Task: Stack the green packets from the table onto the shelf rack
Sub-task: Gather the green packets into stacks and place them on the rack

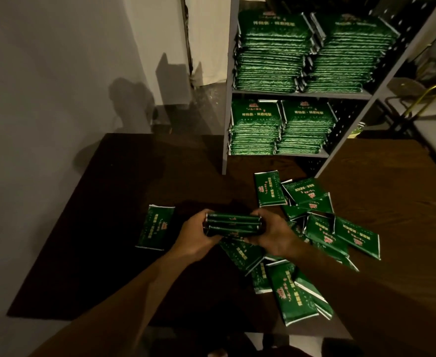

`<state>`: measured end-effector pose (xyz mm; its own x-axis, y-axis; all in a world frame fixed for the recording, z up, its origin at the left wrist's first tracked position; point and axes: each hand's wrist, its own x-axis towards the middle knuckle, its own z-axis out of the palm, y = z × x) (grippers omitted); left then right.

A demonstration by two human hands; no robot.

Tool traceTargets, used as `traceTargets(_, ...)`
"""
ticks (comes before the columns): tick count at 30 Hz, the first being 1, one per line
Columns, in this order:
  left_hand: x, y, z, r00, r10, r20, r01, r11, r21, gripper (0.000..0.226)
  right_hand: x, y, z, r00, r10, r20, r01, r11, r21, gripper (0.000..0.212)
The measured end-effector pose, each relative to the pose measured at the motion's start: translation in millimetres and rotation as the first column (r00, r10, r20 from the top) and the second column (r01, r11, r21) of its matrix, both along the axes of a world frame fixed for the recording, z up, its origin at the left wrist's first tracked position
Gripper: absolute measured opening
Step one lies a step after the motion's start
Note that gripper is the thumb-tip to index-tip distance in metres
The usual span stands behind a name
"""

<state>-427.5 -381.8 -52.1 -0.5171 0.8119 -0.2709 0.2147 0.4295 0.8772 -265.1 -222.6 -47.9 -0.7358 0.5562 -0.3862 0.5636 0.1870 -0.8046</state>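
One flat green foil packet point(155, 227) lies alone at left on the dark wooden bench point(114, 191). Left hand point(195, 234) and right hand point(269, 234) clamp a small squared bundle of green packets point(232, 224) end to end, likely evening edges for stacking. Loose packet pile point(315, 228) right; grey metal shelf rack point(299, 94) behind already holds four stacks.

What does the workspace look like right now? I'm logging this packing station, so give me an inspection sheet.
Surface: dark wooden table.
Job's things: small bundle of packets held between both hands; loose packets scattered on the right; single packet lying apart on the left; shelf rack with four neat stacks.
Clutter: nothing seen.
Grippers: left hand and right hand each grip an end of the bundle.
Cables: nothing seen.
Surroundings: grey wall.
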Motion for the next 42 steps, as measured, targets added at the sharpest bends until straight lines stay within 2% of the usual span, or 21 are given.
traceTargets(2,2.8,-3.1,-9.1,0.999,-0.028,-0.039,0.026,0.998,-0.062,0.056,2.0,-8.2,-12.6,0.998,0.028,0.056,-0.034,0.993,0.114,0.042)
traceTargets(4,7.0,-6.2,-16.0,0.997,-0.071,-0.041,0.067,0.992,-0.103,0.065,5.7,-15.5,-21.2,0.994,0.059,0.093,-0.077,0.974,0.211,0.053)
traceTargets(7,10.1,-11.0,-23.9,0.986,-0.139,-0.087,0.125,0.981,-0.148,0.053,10.2,-20.2,-28.6,0.996,0.047,0.07,-0.066,0.951,0.302,0.068)
traceTargets(11,9.0,-8.2,-20.6,0.969,-0.212,-0.123,0.186,0.963,-0.197,0.041,10.5,-17.0,-29.7,0.987,0.099,0.126,-0.141,0.908,0.394,0.053)
traceTargets(15,0.2,-3.1,-10.5,0.965,-0.232,-0.125,0.206,0.959,-0.192,0.036,8.7,-6.7,-21.3,0.992,0.086,0.089,-0.11,0.942,0.316,0.034)
traceTargets(17,-5.5,0.1,-3.1,0.971,-0.21,-0.118,0.189,0.968,-0.163,0.039,8.4,0.5,-12.1,0.995,0.079,0.056,-0.092,0.948,0.304,0.031)
traceTargets(20,-12.5,7.6,11.2,0.98,-0.18,-0.089,0.166,0.976,-0.139,0.046,6.6,8.7,8.2,0.995,0.091,0.05,-0.102,0.958,0.269,0.03)
traceTargets(25,-22.1,20.4,47.0,0.972,-0.198,-0.127,0.192,0.98,-0.057,0.04,6.9,24.0,47.8,0.997,0.073,0.022,-0.075,0.982,0.175,0.039)
traceTargets(29,-27.0,32.6,81.8,0.975,-0.169,-0.142,0.175,0.984,0.026,0.049,5.4,35.1,90.1,0.997,0.077,-0.018,-0.07,0.968,0.242,0.047)
traceTargets(32,-26.7,40.3,108.0,0.978,-0.137,-0.158,0.152,0.985,0.087,0.049,5.3,45.1,120.2,0.995,0.073,-0.066,-0.056,0.972,0.23,0.046)
traceTargets(35,-29.4,50.2,135.4,0.973,-0.135,-0.185,0.157,0.981,0.112,0.046,9.5,52.0,151.2,0.988,0.057,-0.142,-0.038,0.991,0.13,0.041)
traceTargets(39,-31.9,66.0,179.1,0.966,-0.178,-0.187,0.21,0.964,0.163,0.045,17.3,65.0,188.7,0.969,0.035,-0.244,-0.004,0.992,0.127,0.04)
traceTargets(41,-33.6,72.8,199.3,0.957,-0.185,-0.223,0.228,0.955,0.188,0.055,21.1,69.2,209.9,0.958,0.019,-0.286,0.014,0.993,0.115,0.04)
traceTargets(42,-33.9,74.3,206.0,0.955,-0.185,-0.233,0.232,0.953,0.196,0.068,23.2,70.5,216.8,0.952,0.016,-0.305,0.019,0.994,0.111,0.04)
